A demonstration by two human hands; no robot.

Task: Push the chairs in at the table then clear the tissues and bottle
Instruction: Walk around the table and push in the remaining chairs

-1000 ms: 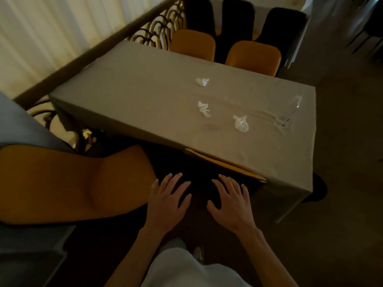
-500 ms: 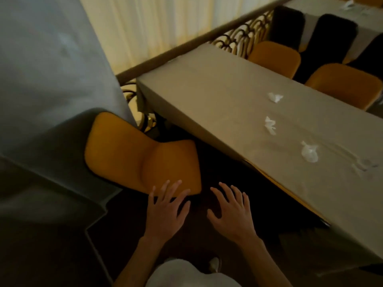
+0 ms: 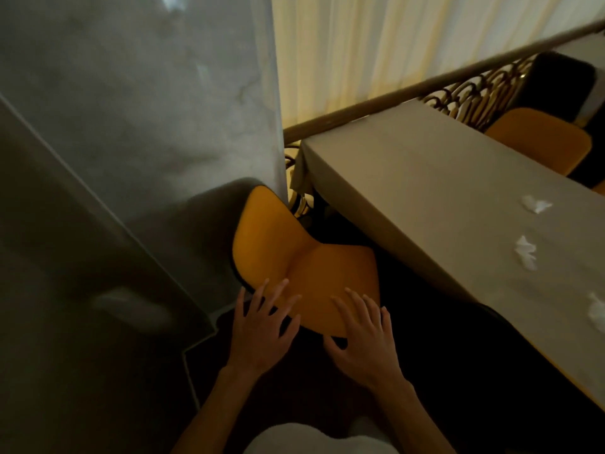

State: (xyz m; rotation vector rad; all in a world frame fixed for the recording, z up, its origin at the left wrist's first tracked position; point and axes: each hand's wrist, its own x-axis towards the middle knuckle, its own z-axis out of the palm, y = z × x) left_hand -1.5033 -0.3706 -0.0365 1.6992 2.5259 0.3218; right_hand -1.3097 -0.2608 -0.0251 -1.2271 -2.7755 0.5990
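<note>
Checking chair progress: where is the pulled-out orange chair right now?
In the head view, the orange padded chair sits centre frame, left of the grey-clothed table, against a grey marbled pillar, with the left hand and right hand at its near edge.

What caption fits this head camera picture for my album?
Two open hands, left and right, reach toward an orange chair beside a table scattered with tissues.

1 tissue (image 3: 596, 311), perhaps crumpled, cut off right.

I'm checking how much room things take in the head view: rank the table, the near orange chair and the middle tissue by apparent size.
1. table
2. near orange chair
3. middle tissue
The chair lies nearer the camera, so its true size against the table stays unsure.
</note>
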